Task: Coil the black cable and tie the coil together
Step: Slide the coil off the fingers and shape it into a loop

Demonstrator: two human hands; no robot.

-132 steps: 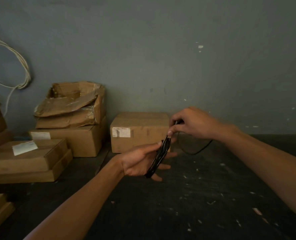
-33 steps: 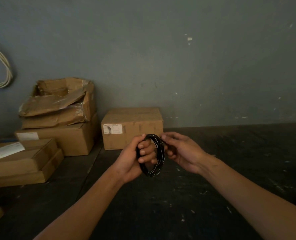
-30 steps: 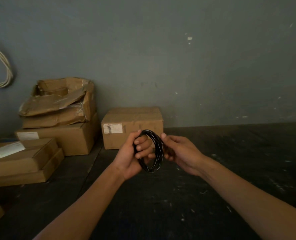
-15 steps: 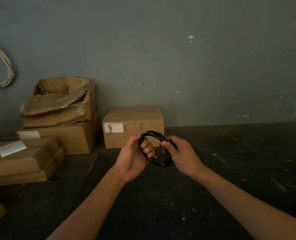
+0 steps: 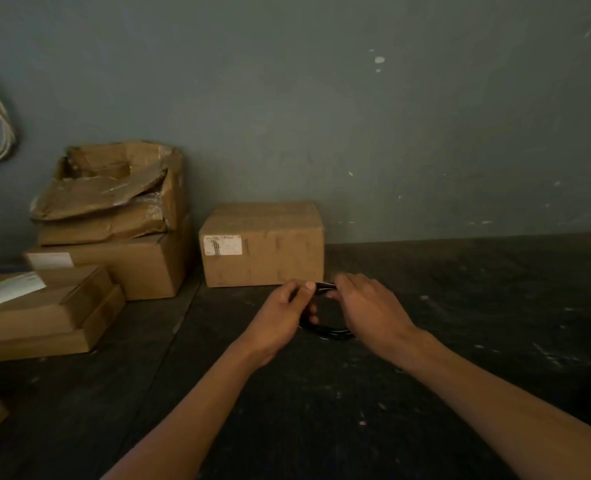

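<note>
The black cable [image 5: 332, 332] is wound into a small round coil held between both hands above the dark floor. My left hand [image 5: 280, 320] pinches the coil's left and upper side with thumb and fingers. Over its right side lies my right hand [image 5: 370, 313], fingers closed on the top strands near the left thumb. The coil is tipped almost flat, and only its near arc and a short piece at the top show; the hands hide the other parts.
A closed cardboard box [image 5: 263, 244] stands just beyond the hands against the grey wall. More boxes [image 5: 114, 216] are stacked at the left, flat cartons [image 5: 41, 306] in front of them. White cable [image 5: 0, 133] hangs on the wall at far left.
The coil has tipped from standing upright to nearly flat. Both hands have moved a little forward and down, and my right hand has come over the coil's right side.
</note>
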